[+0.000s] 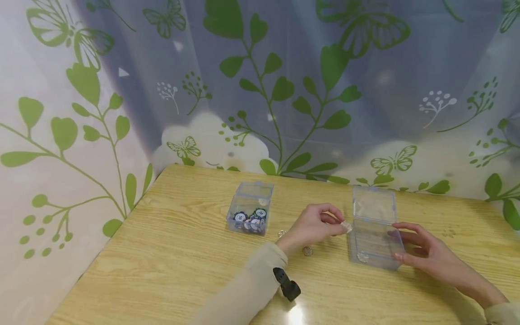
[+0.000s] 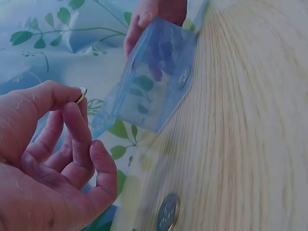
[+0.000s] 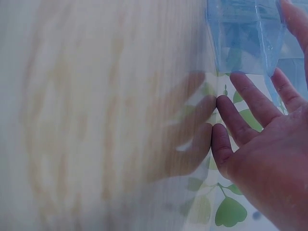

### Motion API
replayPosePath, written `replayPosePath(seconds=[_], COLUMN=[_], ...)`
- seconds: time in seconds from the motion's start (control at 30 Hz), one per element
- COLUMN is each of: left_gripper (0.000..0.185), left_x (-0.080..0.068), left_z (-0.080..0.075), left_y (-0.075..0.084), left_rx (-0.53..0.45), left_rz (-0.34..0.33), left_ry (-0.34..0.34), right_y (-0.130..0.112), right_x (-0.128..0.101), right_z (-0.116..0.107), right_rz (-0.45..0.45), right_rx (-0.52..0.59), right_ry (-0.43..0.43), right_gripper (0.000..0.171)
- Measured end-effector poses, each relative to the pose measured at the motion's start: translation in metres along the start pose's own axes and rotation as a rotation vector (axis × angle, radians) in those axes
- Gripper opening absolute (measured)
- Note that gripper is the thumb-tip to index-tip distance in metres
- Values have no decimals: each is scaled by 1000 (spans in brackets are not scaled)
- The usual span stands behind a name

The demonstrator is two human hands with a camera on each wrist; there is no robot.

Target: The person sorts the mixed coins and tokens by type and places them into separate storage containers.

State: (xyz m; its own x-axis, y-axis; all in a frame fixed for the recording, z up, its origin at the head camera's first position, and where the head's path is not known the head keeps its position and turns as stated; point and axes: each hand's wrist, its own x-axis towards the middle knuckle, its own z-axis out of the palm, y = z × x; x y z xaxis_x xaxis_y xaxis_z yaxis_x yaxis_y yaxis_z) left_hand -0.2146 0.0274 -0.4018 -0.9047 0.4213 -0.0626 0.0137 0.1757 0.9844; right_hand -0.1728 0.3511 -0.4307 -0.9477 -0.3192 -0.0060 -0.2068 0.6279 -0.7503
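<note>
No legible text, label, brand or number anywhere, chips in the closed clear box (image 1: 249, 212) show blue and white markings too small to read, coin faces on the wooden table (image 1: 162, 253) too blurred to make out

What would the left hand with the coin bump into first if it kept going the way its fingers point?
Probably the open clear box. The left hand pinches a coin with its fingertips aimed at the box's near wall, close by. Depth is hard to judge, so it might pass just over the rim.
</note>
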Motion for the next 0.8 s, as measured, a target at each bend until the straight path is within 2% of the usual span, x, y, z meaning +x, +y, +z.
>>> replayPosePath(seconds=[0.2,0.53,0.67,0.8], left_gripper=[12,13,13,12], left_x=[2,10,12,14], left_z=[10,33,42,49], left_y=[3,6,7,6], left_rx=[-45,-93,-62,-4], left_rz=[-35,-18,-24,-10], left_ry=[28,60,75,61], right_y=[-1,-3,-4,-4], right_x=[0,1,1,1], right_z=[0,0,0,0], right_rz=[4,25,29,33], right_rx=[12,14,7,7], right_ry=[-13,-19,-16,-16], right_gripper=[65,66,66,66])
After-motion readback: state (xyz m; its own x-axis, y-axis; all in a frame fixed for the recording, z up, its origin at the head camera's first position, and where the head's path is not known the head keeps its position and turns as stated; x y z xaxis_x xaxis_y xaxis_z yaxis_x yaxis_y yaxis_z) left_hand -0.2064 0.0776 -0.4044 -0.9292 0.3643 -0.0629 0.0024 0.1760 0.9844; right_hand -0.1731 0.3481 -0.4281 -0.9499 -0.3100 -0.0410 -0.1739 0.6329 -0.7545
